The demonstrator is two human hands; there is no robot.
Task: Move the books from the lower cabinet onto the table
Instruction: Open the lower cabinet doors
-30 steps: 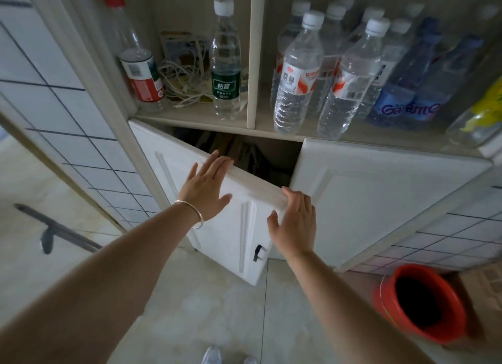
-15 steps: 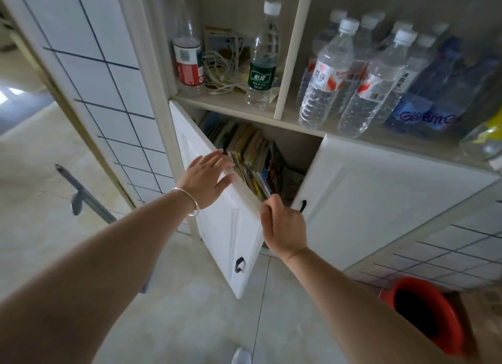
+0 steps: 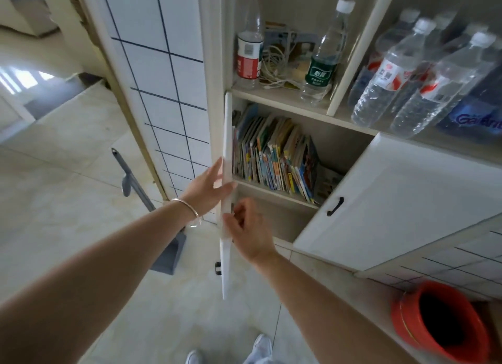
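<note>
A row of colourful books [image 3: 274,157] stands upright on the upper shelf of the lower cabinet, leaning slightly left. The left cabinet door [image 3: 227,135] is swung wide open and I see it edge-on. My left hand [image 3: 207,185], with a bracelet on its wrist, presses straight fingers against the door's outer face. My right hand [image 3: 248,228] hovers at the door's inner side with blurred, loosely curled fingers, and its thumb is at the door's edge. Neither hand touches a book. No table is in view.
The right cabinet door [image 3: 394,200] is closed. Several water bottles [image 3: 385,86] and some cables fill the open shelf above. A red bucket [image 3: 448,325] stands on the floor at the right. A grey long-handled dustpan [image 3: 168,255] stands left of the open door.
The left door has swung from half open to fully open, which uncovers the books. My left hand followed the door round. My right hand has slid off its top edge.
</note>
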